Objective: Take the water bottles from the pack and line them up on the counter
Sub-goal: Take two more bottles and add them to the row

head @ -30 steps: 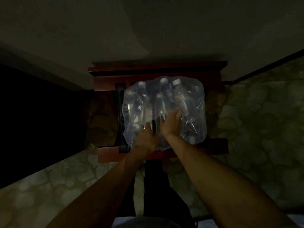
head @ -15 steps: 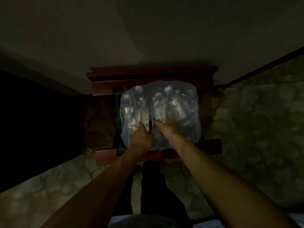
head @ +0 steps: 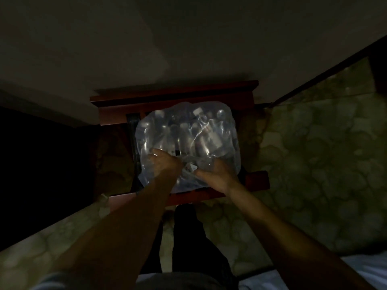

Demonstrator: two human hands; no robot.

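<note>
A pack of water bottles (head: 188,130) in clear plastic wrap lies on a dark red wooden luggage rack (head: 173,97) in dim light. Several white bottle caps show through the wrap near its far edge. My left hand (head: 164,164) grips the wrap at the pack's near left side, fingers curled into the plastic. My right hand (head: 215,173) grips the wrap just to the right of it, near the front edge. Between the two hands the wrap is bunched and pulled. The bottles stay inside the wrap.
The rack stands against a pale wall (head: 188,49). Patterned carpet (head: 314,153) spreads to the right and lower left. A dark opening (head: 41,153) lies to the left. My dark trouser leg (head: 188,237) is below the rack, and a white sheet edge (head: 368,266) is at lower right.
My hands have moved apart at the pack's near edge, the right one sliding right and down. The wrap between them is now bunched and stretched. The pack shifted slightly.
</note>
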